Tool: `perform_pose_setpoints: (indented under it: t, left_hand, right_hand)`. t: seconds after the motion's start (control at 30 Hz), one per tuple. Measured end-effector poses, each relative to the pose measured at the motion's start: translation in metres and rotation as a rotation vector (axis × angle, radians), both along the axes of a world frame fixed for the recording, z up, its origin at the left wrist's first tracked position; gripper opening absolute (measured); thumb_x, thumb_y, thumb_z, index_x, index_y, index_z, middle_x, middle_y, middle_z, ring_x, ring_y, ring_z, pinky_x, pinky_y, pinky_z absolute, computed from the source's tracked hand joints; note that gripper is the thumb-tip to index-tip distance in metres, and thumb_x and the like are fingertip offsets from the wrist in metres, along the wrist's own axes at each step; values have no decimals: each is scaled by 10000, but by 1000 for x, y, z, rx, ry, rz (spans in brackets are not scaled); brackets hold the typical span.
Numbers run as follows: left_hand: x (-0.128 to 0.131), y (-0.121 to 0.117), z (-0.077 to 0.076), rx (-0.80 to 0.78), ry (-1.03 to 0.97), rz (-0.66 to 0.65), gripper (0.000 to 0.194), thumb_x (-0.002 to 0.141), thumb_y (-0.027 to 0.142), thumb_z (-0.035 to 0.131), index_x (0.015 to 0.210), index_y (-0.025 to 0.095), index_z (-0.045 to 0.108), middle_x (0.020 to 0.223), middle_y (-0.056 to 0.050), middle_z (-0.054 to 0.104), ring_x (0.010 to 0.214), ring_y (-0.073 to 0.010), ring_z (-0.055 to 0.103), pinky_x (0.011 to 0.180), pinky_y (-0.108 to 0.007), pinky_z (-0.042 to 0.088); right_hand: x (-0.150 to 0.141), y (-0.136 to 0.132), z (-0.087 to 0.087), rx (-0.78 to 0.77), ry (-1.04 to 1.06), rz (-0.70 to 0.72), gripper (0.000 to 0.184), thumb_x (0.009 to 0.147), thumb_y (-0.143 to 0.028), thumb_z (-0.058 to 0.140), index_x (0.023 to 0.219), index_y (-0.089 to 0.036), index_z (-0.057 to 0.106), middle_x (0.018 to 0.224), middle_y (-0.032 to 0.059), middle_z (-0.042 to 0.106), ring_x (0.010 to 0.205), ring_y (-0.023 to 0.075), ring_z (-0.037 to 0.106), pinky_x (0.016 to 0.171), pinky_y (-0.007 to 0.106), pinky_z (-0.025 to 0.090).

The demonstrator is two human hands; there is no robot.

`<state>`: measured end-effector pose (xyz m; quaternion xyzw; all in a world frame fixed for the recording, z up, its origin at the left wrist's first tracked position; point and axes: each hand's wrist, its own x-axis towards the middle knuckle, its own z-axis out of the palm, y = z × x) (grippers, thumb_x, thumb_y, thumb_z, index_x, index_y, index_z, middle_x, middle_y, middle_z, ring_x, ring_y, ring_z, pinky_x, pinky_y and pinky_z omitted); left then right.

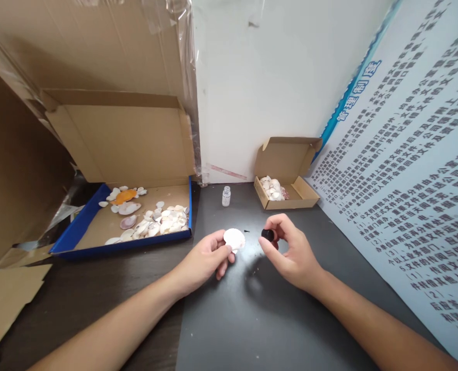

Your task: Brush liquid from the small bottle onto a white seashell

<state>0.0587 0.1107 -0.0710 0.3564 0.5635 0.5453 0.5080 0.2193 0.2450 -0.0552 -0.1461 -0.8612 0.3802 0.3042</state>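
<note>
One white shell point(234, 238) is above the desk point(229, 324), its near edge held by the fingers of my left hand point(208, 253); I judge it light, stiff and brittle, best gripped gently there. My right hand point(291, 251) pinches a small black round piece point(267, 235), probably slick, and my hands face each other, apart.

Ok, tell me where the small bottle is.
In the head view, the small bottle stands upright on the dark tabletop before the white panel, between the blue tray on its left and the small box on its right.
</note>
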Motion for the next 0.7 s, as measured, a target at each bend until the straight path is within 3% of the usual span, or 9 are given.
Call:
perform_pose_setpoints:
  t: [0.13, 0.27, 0.43, 0.6, 0.7]
  left_hand:
    - [0, 0, 0, 7, -13, -1, 266, 810, 401, 600, 882, 164, 505, 715, 31, 571, 408, -38, 450, 425, -195, 368]
    - [0, 0, 2, 8, -20, -6, 299, 801, 418, 625, 904, 159, 517, 727, 30, 577, 408, -32, 455, 435, -192, 369]
    - [0, 0, 2, 21, 5, -14, 300, 787, 405, 641, 898, 160, 509, 736, 33, 558, 415, -33, 443, 425, -194, 358]
    - [1, 0, 2, 18, 16, -24, 254, 784, 340, 616, 927, 155, 516, 740, 39, 540, 425, -31, 430, 423, -192, 352]
    - [1, 0, 2, 13, 23, -24, 261, 794, 361, 610, 920, 159, 504, 736, 38, 539, 424, -33, 431, 422, -193, 347]
  right_hand:
    - [-1, -1, 0, -47, -1, 97, 147, 874, -239, 573, 950, -230, 447, 725, -33, 481, 608, 125, 489, 593, 270, 435]
    - [-2, 0, 0, -53, -16, 16, 138, 872, -238, 572, 925, -227, 445, 710, -36, 466, 588, 121, 471, 560, 259, 421]
    - [-1, -1, 0, -111, -12, 126, 126, 884, -254, 557, 951, -231, 453, 718, -32, 469, 612, 128, 485, 577, 258, 439]
    - [-2, -1, 0, -87, 1, 39, 124, 875, -236, 562, 927, -228, 450, 727, -37, 440, 598, 116, 454, 563, 248, 415]
    - [-1, 0, 1, -109, 20, 102, 110, 884, -241, 549, 940, -229, 455, 764, -26, 466, 627, 120, 471, 582, 249, 424]
